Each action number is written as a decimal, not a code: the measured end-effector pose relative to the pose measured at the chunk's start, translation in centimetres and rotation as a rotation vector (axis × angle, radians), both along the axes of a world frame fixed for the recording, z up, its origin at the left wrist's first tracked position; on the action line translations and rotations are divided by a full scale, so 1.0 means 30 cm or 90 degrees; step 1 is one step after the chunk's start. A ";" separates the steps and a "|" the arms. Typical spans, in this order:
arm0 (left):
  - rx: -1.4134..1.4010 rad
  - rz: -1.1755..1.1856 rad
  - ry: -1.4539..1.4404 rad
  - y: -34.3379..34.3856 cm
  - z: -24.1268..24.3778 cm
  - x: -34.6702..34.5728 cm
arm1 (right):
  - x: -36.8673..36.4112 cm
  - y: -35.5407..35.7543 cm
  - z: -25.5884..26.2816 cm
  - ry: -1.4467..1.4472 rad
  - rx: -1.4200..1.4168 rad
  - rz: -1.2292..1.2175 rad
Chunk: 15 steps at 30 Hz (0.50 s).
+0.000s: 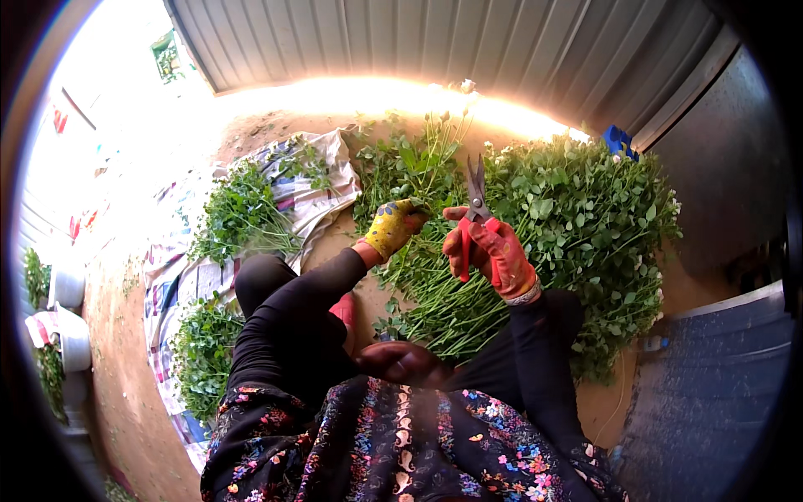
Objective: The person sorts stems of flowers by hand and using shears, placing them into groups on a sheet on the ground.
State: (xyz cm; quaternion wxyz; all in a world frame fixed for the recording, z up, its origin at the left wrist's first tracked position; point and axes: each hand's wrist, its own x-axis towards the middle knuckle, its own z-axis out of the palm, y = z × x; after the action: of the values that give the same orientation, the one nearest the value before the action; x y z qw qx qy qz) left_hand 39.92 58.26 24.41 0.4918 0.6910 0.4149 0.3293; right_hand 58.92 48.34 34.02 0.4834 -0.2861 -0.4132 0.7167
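My left hand point(394, 227), in a yellow patterned glove, is closed on a leafy flower stem point(433, 166). Buds and a pale rose bloom point(467, 86) show at the top of the stems above it. In a red glove, my right hand point(495, 254) grips red-handled scissors point(475, 199). Their metal blades point away from me and are slightly parted, with nothing between them. Below and beside both hands spreads a large heap of cut leafy stems point(564, 213), the bare ends lying towards me. Small whitish flowers show along the heap's far and right edges.
Left of me, a plaid cloth point(188, 276) bears smaller bunches of stems point(235, 210). White tubs point(74, 336) with greenery stand at the far left. A corrugated metal panel point(439, 44) rises ahead. On the right are a blue sheet point(709, 376) and a plastic bottle point(654, 343).
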 end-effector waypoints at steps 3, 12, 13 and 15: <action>0.016 -0.005 0.043 -0.009 0.005 0.007 | 0.028 0.013 -0.019 0.048 -0.010 0.035; -0.025 -0.027 0.035 0.006 -0.061 0.015 | 0.050 0.015 -0.017 0.102 -0.038 0.037; -0.022 -0.028 0.045 0.011 -0.071 0.015 | 0.057 0.019 -0.022 0.096 -0.045 0.029; 0.002 -0.020 0.043 0.015 -0.084 0.018 | 0.076 0.026 -0.039 0.084 -0.057 0.015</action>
State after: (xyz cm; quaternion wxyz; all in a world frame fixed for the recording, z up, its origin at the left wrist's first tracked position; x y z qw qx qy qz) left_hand 40.46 58.70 21.90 0.4817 0.7090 0.4196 0.2986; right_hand 61.21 49.13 32.85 0.4878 -0.2548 -0.3516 0.7573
